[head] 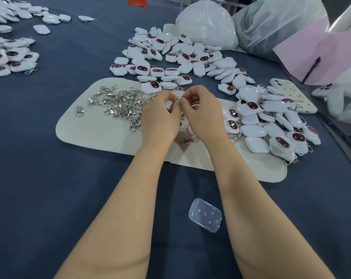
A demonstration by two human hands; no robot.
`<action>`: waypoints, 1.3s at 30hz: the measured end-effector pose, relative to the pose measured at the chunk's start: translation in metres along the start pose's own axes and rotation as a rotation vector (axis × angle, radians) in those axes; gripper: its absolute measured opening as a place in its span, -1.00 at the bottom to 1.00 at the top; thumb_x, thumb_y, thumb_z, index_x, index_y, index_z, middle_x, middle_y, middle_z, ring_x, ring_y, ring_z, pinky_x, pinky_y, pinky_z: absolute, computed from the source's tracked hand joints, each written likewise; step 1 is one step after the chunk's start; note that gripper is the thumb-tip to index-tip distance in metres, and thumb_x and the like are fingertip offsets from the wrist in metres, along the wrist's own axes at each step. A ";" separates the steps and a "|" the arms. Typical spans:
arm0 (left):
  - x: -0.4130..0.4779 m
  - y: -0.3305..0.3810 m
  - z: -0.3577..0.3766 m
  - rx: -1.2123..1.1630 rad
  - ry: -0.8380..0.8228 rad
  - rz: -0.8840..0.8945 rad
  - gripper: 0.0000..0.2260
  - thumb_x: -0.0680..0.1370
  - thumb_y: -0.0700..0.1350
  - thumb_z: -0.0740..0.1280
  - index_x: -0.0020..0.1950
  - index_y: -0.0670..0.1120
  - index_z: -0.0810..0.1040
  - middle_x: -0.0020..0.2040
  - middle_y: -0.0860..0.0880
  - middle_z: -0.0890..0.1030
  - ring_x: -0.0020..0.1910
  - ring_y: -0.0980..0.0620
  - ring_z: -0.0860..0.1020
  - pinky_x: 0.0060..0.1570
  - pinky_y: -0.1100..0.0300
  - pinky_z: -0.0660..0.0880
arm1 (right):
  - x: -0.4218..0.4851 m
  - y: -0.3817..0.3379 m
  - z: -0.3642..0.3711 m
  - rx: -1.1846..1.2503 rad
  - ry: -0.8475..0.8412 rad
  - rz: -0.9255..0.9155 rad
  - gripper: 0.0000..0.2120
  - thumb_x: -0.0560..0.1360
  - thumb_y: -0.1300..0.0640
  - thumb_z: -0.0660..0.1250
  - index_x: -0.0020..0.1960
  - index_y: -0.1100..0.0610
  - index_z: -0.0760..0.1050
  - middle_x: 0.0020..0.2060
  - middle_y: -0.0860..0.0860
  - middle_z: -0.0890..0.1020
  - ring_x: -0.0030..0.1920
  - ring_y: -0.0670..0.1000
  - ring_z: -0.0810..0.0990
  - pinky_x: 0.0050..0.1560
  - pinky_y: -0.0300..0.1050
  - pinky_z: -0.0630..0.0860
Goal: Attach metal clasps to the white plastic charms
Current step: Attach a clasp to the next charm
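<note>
Left hand (160, 115) curls round a small white plastic charm (168, 105), of which only a sliver shows between the fingers. The right hand (202, 113) meets it fingertip to fingertip and pinches a silver metal clasp (179, 98) at the charm's top edge; whether the two parts are already joined I cannot tell. Both hands hover over a cream felt mat (94, 133) spread on the dark blue table cloth (49, 178). On the mat's left half lies a tangled heap of silver lobster clasps (120, 103), with a single clasp (79, 111) apart at its left and another loose clasp (187, 140) just below the wrists. Behind the hands sprawls a heap of white charms with dark oval faces (180, 57); to the right a second pile of charms with clasps hanging from them (271, 125) spills over the mat's edge. Beyond the far heap sits a bulging white plastic bag (207, 25), its contents hidden. Nearer, between the forearms, a small clear plastic shell (205, 218) lies on the cloth. More white charms (9, 59) are piled at the far left.
</note>
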State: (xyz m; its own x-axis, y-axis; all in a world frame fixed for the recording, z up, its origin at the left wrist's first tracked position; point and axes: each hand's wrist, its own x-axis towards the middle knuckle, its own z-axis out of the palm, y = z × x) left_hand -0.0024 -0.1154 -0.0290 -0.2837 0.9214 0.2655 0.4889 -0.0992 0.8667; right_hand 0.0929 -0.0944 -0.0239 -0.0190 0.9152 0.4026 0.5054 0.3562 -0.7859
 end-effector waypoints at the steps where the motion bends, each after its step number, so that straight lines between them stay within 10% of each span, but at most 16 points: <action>1: 0.000 0.000 0.000 0.005 0.000 0.004 -0.91 0.57 -0.08 0.27 -0.02 -0.06 0.54 -0.12 -0.06 0.65 -0.22 -0.13 0.64 -0.12 -0.02 0.54 | 0.000 0.000 0.000 -0.005 -0.010 0.000 -0.90 0.49 0.28 0.30 -0.11 0.10 0.45 -0.31 -0.19 0.49 -0.27 -0.23 0.47 -0.19 -0.43 0.38; 39: 0.000 0.001 -0.001 0.040 -0.010 -0.025 -0.91 0.57 -0.06 0.26 -0.05 -0.04 0.53 -0.15 -0.07 0.66 -0.19 -0.12 0.64 -0.10 0.00 0.55 | 0.000 0.003 0.003 -0.025 0.000 0.000 -0.93 0.50 0.26 0.30 -0.09 0.11 0.44 -0.29 -0.19 0.48 -0.25 -0.22 0.47 -0.20 -0.41 0.38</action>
State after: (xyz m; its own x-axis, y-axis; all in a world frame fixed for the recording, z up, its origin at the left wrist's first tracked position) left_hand -0.0028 -0.1162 -0.0274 -0.2882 0.9270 0.2400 0.5141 -0.0617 0.8555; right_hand 0.0918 -0.0932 -0.0279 -0.0188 0.9151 0.4029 0.5266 0.3516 -0.7740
